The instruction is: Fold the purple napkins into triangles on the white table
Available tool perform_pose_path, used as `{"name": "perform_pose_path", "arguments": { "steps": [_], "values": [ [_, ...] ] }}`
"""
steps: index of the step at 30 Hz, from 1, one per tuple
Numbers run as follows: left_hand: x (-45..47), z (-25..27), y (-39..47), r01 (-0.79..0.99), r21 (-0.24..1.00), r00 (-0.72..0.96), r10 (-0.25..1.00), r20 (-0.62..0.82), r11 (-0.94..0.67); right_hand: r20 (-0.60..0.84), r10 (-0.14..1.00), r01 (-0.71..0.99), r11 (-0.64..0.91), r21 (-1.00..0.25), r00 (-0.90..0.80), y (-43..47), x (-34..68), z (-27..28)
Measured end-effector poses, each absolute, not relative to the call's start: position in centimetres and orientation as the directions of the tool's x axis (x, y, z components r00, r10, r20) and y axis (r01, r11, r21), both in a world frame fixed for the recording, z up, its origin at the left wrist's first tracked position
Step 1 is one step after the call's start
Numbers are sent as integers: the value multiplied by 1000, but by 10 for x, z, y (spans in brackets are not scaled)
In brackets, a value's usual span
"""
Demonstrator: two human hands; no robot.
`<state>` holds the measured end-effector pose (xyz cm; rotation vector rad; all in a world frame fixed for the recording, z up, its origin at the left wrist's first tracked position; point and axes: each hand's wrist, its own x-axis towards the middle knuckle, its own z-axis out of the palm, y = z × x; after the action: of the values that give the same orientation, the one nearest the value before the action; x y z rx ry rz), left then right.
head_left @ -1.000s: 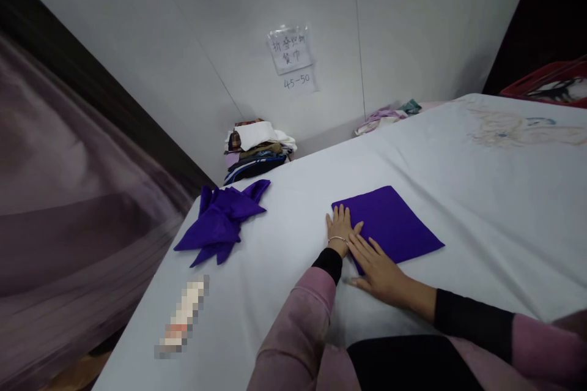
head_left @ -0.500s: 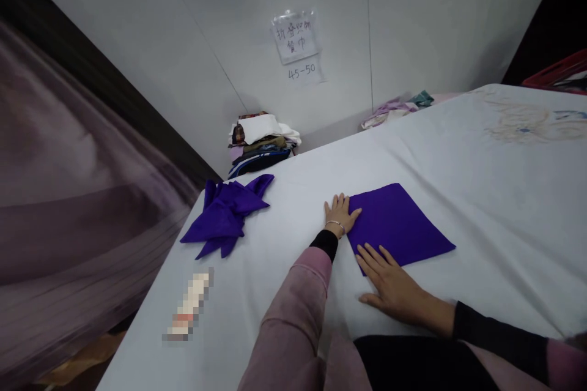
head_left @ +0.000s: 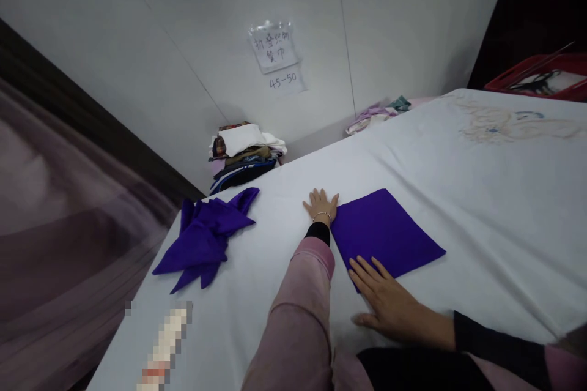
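Observation:
A purple cloth napkin (head_left: 387,232) lies flat on the white tablecloth (head_left: 284,317), its edges forming a four-sided shape. My left hand (head_left: 322,205) rests on the tablecloth at the napkin's left edge, palm down with fingers spread. Over the napkin's near corner lies my right hand (head_left: 389,302), flat, with its fingertips on the fabric and its thumb apart. Neither hand grips anything. Further left sits a bunch of purple folded napkins (head_left: 206,238) with pointed tips sticking out.
Behind the table's far edge is a stack of folded cloths (head_left: 247,152), with more crumpled fabric (head_left: 373,117) to its right. A red basket (head_left: 536,76) stands at the far right. A paper sign (head_left: 274,51) hangs on the wall. A pixelated strip (head_left: 167,342) lies at lower left.
My left hand has slid left, its thumb coming off the napkin onto the tablecloth edge. The right hand stays on the near corner. The view has shifted slightly right.

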<state>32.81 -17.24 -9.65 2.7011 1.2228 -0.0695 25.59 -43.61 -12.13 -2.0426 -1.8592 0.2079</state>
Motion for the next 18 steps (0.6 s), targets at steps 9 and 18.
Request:
{"name": "perform_pose_path", "arguments": {
  "steps": [9,18],
  "values": [
    [290,-82,-209,545,178,833,553,-7,-819,54,990,888,-95,-450,133,-434,256,-108],
    [236,-99,-257,371,115,928,361,-92,-922,180,900,797,-240,-554,396,-441,340,-84]
  ]
}}
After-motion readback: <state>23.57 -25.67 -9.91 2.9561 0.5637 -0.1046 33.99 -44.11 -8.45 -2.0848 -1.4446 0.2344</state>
